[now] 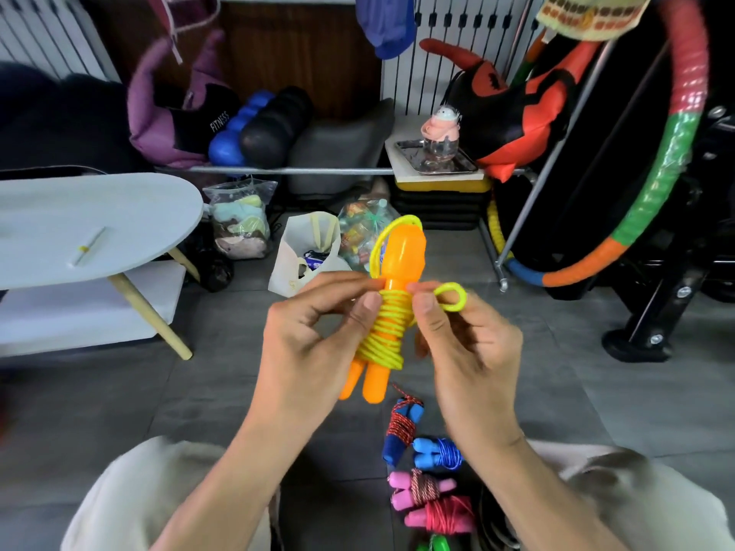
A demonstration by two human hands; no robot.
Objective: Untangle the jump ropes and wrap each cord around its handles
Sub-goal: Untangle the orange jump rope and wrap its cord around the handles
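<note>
Yellow cord [382,332] between both grips

Glossy plastic handles [399,256], steel tray [437,159]

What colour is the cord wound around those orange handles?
Yellow. The cord coils round the orange handles, plainest in the head view.

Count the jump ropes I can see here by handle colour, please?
Orange handles, yellow cord, held in both hands: 1
Blue handles: 2
Pink handles: 2
Green handles, cut off at the picture's bottom edge: 1
Total: 6
</note>
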